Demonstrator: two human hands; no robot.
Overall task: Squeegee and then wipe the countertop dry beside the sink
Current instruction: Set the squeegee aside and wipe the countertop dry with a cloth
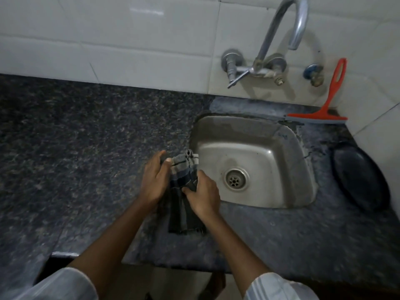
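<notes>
A grey striped cloth (184, 169) is held up over the dark speckled countertop (75, 148), right at the left edge of the steel sink (281, 152). My left hand (153, 178) grips its upper left part, thumb on the fabric. My right hand (203, 195) pinches the cloth lower down on its right side. The cloth's tail hangs down between my wrists. A red squeegee (324, 109) leans against the tiled wall behind the sink's right corner, blade down on the counter, far from both hands.
A chrome tap (279, 33) with a lever handle juts from the white tiled wall above the sink. A dark oval plate (359, 178) lies on the counter right of the sink. The counter's front edge runs just below my forearms.
</notes>
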